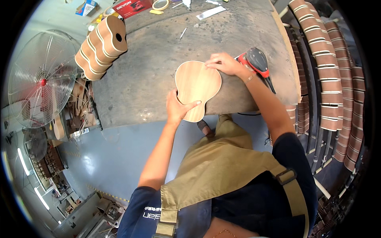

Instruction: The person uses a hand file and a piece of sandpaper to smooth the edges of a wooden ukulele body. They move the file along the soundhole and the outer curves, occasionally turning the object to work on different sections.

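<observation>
A small ukulele body [195,81], pale wood with a light edge line, lies at the near part of the worktable, partly over its front edge. My left hand [177,108] grips it at the waist, the thumb across the top face and the other fingers hidden beneath or behind it. At its far right edge is my right hand [225,64], with bent fingers pressed together on the rim. Just right of that hand rests a red and black power sander [256,61], its dark round pad turned up.
Stacked ukulele bodies [103,45] stand at the table's left, beside a large fan [43,81]. Far back lie a red box [131,7], tape roll [160,4], white strip [211,13] and pen-like stick [183,33]. Racks of brown, striped bodies [317,59] line the right.
</observation>
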The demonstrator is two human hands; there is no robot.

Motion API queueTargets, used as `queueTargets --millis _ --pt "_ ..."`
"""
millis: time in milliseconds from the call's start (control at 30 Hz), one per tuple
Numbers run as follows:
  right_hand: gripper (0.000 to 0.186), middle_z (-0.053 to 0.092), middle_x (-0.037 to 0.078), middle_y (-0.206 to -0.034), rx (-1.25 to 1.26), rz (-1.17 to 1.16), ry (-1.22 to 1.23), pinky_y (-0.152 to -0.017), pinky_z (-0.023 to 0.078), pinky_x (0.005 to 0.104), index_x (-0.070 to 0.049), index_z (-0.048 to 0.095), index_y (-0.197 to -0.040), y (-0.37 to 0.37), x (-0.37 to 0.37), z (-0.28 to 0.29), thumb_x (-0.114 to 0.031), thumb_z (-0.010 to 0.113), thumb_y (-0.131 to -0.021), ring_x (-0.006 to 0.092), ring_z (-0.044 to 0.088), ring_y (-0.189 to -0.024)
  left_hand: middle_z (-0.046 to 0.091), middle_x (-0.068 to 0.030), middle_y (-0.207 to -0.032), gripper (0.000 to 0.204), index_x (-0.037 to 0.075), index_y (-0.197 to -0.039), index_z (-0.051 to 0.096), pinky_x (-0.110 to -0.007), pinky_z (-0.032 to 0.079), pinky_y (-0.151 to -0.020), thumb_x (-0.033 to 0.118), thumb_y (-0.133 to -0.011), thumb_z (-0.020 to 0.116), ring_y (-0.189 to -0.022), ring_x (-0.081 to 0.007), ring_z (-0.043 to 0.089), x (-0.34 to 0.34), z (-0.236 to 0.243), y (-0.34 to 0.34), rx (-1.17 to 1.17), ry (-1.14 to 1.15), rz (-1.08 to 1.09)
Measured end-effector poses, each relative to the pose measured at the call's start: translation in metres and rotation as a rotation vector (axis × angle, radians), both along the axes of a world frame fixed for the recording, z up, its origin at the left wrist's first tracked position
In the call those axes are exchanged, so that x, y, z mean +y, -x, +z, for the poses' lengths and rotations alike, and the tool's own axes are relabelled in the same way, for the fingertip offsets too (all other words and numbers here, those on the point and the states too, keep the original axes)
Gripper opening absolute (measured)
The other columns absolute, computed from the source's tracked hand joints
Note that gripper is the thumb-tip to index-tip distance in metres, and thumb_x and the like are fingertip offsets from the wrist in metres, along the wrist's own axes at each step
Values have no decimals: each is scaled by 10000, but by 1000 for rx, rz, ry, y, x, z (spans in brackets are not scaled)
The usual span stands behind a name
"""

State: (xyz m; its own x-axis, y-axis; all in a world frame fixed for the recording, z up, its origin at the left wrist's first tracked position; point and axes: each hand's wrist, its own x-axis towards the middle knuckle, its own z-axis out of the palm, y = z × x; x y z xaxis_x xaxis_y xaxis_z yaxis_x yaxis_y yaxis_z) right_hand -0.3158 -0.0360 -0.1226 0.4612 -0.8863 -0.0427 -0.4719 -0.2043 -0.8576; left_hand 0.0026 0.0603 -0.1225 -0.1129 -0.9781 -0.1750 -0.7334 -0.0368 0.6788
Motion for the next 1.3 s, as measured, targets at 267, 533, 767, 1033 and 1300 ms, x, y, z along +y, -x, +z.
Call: queueTargets --millis 267,533,767,1033,1300 --pt "206 666 97 -867 -222 -910 116 -718 492 321 -45 805 -1147 -78 148 -22 -169 710 -1012 200 626 -786 659 -250 -1201 1010 -105 -1255 613 -478 531 -984 595 -624 978 -1136 -382 663 0 -2 2 -28 98 -8" --pt "212 668 96 -886 -285 -1134 214 -749 522 329 -50 790 -1200 -150 178 -28 -110 715 -1011 202 652 -805 685 -252 -1149 863 -84 -1167 668 -492 534 -957 577 -688 949 -1103 -401 674 -4 4 4 16 114 -54" --pt "206 657 89 -840 -323 -779 -68 -711 509 299 -87 804 -1193 -150 205 -21 -140 689 -1030 189 653 -766 695 -262 -1166 844 -68 -1193 693 -496 531 -972 579 -706 930 -1122 -401 675 -3 -1 2 21 135 -39" --pt "174 732 95 -923 10 -89 154 -760 556 395 -118 834 -1070 -197 280 -36 -217 715 -990 283 687 -824 653 -263 -1204 993 -77 -1325 595 -522 479 -1030 617 -696 923 -1202 -423 604 0 -5 -1 58 134 -73" --pt "528 597 8 -745 -267 -666 -136 -638 502 301 -68 632 -1127 -123 287 18 -289 964 -781 108 534 -661 451 -272 -1563 1538 -22 -1667 182 -633 372 -1104 719 -547 932 -1429 -446 432 27 19 41 -431 203 -177"
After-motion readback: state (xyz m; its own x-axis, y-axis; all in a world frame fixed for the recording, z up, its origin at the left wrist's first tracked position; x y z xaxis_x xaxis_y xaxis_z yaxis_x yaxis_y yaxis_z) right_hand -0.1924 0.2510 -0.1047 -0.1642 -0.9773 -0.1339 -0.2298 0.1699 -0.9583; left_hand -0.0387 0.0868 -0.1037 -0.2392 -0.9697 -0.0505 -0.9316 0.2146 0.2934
